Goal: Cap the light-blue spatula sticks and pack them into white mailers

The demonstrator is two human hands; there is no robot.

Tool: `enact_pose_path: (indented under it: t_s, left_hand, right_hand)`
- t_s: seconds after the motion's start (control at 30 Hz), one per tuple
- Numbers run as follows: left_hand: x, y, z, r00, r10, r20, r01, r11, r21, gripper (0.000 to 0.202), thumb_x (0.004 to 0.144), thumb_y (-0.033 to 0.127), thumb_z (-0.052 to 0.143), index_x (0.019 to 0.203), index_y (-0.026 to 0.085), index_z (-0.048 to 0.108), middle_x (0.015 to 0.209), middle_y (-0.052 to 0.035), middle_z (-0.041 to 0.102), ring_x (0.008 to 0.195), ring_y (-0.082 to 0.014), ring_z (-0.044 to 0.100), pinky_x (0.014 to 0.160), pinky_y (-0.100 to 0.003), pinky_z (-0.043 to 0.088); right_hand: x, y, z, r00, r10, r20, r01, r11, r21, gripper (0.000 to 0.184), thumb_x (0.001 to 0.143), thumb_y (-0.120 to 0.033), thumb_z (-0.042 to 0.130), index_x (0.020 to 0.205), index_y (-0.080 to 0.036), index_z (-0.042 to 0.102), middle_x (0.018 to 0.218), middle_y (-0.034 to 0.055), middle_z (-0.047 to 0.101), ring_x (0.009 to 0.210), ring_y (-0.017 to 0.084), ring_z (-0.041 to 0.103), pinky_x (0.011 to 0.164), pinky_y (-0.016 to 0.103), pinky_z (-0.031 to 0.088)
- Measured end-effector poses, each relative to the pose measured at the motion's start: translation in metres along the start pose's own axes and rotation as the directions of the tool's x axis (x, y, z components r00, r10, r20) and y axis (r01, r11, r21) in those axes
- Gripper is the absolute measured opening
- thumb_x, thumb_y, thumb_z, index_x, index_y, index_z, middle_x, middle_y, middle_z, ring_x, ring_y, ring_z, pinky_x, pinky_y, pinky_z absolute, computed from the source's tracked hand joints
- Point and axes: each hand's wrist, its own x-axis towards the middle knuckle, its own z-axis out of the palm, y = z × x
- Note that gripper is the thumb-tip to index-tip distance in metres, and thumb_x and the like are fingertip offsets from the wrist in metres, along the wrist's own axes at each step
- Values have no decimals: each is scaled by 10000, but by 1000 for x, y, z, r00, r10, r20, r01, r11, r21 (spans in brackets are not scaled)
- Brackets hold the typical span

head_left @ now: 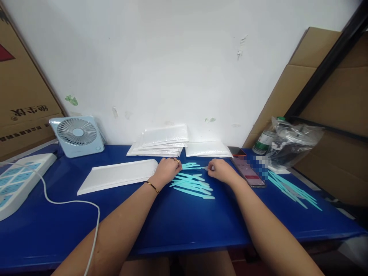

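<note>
Several slim turquoise eyebrow razors (192, 185) lie loosely fanned on the blue table in front of me. Just beyond them is a smaller bunch of razors (191, 165). My left hand (168, 169) has its fingers closed at the left ends of that bunch; the fingertips are partly hidden. Opposite it, my right hand (220, 170) pinches the pale tip of one razor that points toward the bunch. A white padded envelope (117, 174) lies flat to the left of my left hand.
White padded envelopes (163, 138) are stacked by the wall. A phone (250, 172) and more razors (293, 189) lie at the right, near a plastic bag (296, 142). A fan (77, 136) and a white power strip (25, 180) with its cable (71, 202) occupy the left.
</note>
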Motion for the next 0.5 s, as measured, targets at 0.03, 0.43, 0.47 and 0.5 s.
enact_pose_path:
  t_s: [0.03, 0.43, 0.47, 0.5]
  left_hand:
    - [-1, 0, 0, 1000, -6, -5, 6, 1000, -1, 226, 859, 273, 443, 778, 207, 643, 838, -34, 667, 795, -181, 599, 755, -289, 378]
    - [2, -3, -4, 998, -38, -46, 34, 997, -75, 227, 874, 255, 413, 823, 199, 626, 910, -35, 673, 884, -190, 588, 761, -279, 410]
    - [1, -2, -4, 998, -39, -45, 36, 996, -77, 225, 873, 251, 416, 818, 198, 628, 908, -35, 675, 882, -190, 589, 763, -278, 413]
    - [1, -2, -5, 998, -38, -48, 35, 996, -80, 224, 872, 248, 418, 816, 200, 629, 906, -32, 676, 877, -188, 591, 765, -277, 416]
  right_hand:
    - [-1, 1, -2, 1000, 8, -18, -8, 1000, 25, 74, 690, -191, 566, 701, -184, 639, 803, 61, 654, 713, 173, 570, 620, 248, 379]
    - [-7, 6, -14, 997, -54, -52, 69, 930, 360, 228, 798, -311, 498, 866, -177, 669, 684, 21, 615, 592, 137, 507, 549, 239, 377]
    - [-6, 7, -13, 997, -53, -52, 69, 929, 363, 225, 797, -304, 500, 869, -175, 669, 682, 22, 614, 590, 136, 505, 545, 238, 375]
    - [-6, 7, -12, 997, -54, -55, 70, 928, 366, 221, 794, -295, 501, 871, -175, 670, 685, 23, 616, 591, 136, 505, 546, 238, 374]
